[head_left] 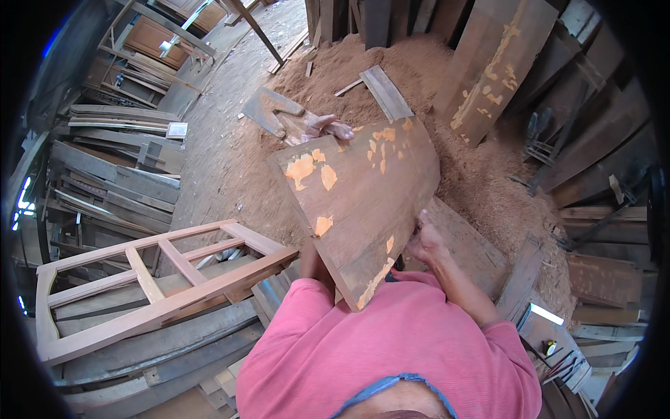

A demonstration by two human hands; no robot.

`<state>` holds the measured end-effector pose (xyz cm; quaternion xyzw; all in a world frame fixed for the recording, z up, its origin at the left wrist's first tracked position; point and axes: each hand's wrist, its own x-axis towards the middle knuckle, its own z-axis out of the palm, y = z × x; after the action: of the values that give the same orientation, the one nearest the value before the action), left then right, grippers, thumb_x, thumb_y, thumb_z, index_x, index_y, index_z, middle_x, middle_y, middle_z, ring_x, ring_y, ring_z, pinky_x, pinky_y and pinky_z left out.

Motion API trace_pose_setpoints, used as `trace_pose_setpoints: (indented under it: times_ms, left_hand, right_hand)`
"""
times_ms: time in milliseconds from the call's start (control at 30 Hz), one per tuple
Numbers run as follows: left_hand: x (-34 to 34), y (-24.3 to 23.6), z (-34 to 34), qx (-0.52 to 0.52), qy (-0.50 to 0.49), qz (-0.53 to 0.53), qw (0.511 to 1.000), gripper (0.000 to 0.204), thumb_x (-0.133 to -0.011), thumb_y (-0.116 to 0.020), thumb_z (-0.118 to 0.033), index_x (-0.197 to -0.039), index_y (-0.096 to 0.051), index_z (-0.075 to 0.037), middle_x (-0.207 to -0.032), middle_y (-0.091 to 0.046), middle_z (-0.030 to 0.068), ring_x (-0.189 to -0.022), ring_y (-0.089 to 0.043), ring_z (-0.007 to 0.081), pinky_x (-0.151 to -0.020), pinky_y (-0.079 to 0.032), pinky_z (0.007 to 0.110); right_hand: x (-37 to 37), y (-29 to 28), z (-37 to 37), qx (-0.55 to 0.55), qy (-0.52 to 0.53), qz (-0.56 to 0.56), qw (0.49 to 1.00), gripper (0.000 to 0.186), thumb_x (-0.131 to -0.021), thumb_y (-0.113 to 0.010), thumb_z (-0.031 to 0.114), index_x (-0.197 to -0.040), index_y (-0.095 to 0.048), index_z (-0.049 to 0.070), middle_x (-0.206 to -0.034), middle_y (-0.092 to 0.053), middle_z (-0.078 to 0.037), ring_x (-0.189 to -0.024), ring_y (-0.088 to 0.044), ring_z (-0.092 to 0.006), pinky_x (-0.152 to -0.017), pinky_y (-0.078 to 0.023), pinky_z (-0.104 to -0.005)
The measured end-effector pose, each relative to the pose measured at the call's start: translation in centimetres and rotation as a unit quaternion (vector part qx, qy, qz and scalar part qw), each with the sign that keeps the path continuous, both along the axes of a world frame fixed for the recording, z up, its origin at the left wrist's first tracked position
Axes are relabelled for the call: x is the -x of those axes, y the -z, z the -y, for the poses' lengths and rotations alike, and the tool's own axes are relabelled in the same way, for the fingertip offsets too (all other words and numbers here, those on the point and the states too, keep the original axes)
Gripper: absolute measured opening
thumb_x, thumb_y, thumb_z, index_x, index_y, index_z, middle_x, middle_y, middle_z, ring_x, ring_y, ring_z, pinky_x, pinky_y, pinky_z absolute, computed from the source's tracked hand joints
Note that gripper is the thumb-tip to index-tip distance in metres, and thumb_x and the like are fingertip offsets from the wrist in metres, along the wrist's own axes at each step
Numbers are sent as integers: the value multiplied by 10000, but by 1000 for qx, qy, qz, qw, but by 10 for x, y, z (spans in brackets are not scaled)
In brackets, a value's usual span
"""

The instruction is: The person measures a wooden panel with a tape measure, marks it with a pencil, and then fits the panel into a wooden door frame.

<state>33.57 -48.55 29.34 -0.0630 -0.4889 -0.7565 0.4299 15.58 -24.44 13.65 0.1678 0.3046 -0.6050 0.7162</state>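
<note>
I hold a wide, tapered wooden board (363,209) at a tilt in front of my chest, its brown face marked with orange patches. My left hand (328,129) has its fingers curled at the board's far top edge; that forearm is mostly hidden under the board. My right hand (427,237) grips the right edge lower down. Just beyond my left fingers is a notched wooden piece (269,108); I cannot tell if they touch it.
A pale slatted wooden frame (160,297) lies on stacked planks at left. Sawdust (474,185) covers the floor ahead and right. Tall boards (488,63) lean behind it. Plank stacks (118,181) line the left side; tools (551,353) sit at lower right.
</note>
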Motion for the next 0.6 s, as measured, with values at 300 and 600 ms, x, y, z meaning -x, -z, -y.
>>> trace_pose_setpoints:
  times_ms: [300,600]
  left_hand:
    - [-17,12,11,3,18,-23,1000,497,-991,-536,-365,-1306,-513,19,-831,-651,140,-820,-637,254,-828,-500,387]
    - [-23,37,9,28,-7,-53,998,488,-998,-520,-368,-1294,-525,20,-802,-649,130,-804,-631,249,-816,-497,384]
  right_hand:
    - [-36,-2,14,-24,29,-28,999,539,-1069,-334,403,-1412,-398,-8,-1384,-531,-166,-1224,-559,-307,-1047,-472,-463]
    - [-44,-46,1,-89,20,-126,988,516,-1071,-350,367,-1373,-430,-44,-1320,-571,-197,-1147,-613,-308,-972,-525,-450]
